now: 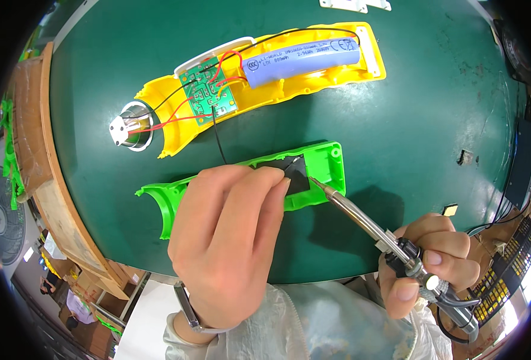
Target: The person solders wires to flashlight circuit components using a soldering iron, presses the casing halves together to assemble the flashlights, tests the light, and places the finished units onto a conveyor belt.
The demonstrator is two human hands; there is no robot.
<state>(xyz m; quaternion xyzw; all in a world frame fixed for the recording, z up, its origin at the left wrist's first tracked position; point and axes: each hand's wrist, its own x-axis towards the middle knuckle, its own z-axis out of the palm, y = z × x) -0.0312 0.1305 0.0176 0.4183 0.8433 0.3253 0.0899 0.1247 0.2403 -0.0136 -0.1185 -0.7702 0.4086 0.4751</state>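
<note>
Green shell [325, 165] partly behind left hand [226, 222], yellow shell [286, 90] beyond

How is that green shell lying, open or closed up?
Open: the green shell lies hollow side up, its inside and black panel showing beside the left hand's fingertips, apart from the yellow shell.

lower shell [325, 163]: green | pad [299, 181]: black | soldering iron [361, 218]: silver, black | upper shell [274, 91]: yellow | battery [301, 63]: violet-blue | tabletop [409, 138]: green

Black lettering [301, 55] and numbers are running in lines along the blue-violet cylindrical battery [304, 63], which is lying toward the far edge of the desk [421, 120]; a round mark [253, 65] is standing at the print's left end.
</note>
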